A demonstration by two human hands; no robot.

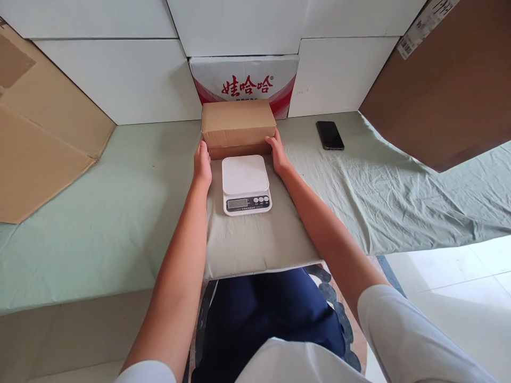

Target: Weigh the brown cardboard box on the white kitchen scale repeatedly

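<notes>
A: Far left?
B: Flattened brown cardboard (35, 133), leaning against the white wall, lower edge on the green sheet (99, 223) over the surface.

A: Next in?
B: Left hand (202, 164), flat against the left end of the small cardboard box (238, 127). Fingers (204, 151) together, pressed to the box's side (not curled around an edge, as far as can be seen).

A: And the box itself?
B: Centre, toward the back, on the pale cushion-like pad (255, 239). Closed, lying flat, long side facing forward. Held between both hands. Just behind it, a white carton with red printing (244, 82), standing against the wall.

A: In front of the box?
B: White kitchen scale (245, 183), just beside the box's front face, between the two forearms. Platform bare, display and buttons facing the wearer.

A: Right side of the box?
B: Right hand (277, 154), pressed to the right end. Fingers (274, 142) together, clamped against the cardboard, thumb side up.

A: Further right?
B: Black phone (329, 135), face up on the sheet, well apart from the hand. Beyond it, a large brown cardboard panel (447, 85) tilted over the right corner, white label at its top edge.
</notes>
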